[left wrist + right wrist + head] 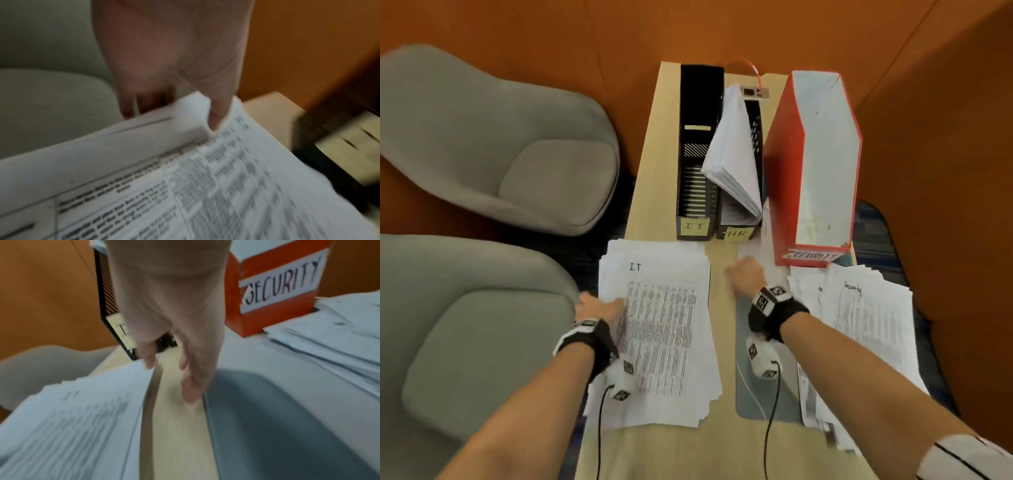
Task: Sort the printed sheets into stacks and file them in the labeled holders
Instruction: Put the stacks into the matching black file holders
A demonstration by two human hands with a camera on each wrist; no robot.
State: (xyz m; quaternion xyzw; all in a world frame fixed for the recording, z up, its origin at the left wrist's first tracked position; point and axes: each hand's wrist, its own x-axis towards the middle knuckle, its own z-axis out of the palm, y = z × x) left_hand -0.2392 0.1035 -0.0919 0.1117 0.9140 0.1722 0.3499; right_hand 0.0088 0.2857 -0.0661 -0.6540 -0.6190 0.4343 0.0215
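Observation:
A fanned stack of printed sheets marked "I.T" (664, 329) lies at the table's left. My left hand (602, 305) grips its left edge, thumb (214, 118) on top and fingers (141, 104) under the lifted sheets (205, 186). A second stack headed "Security" (866, 325) lies at the right. My right hand (741, 275) hovers over bare table between the stacks, fingers (191, 391) relaxed and holding nothing. Behind stand a black IT holder (695, 164), a black HR holder (755, 137) with sheets in it (732, 157), and a red SECURITY holder (784, 192).
A grey mat (767, 397) lies between the two stacks under my right wrist. Two grey chairs (493, 137) stand close to the table's left edge (633, 192). Orange walls close in behind and on the right. A red cable (743, 66) runs behind the holders.

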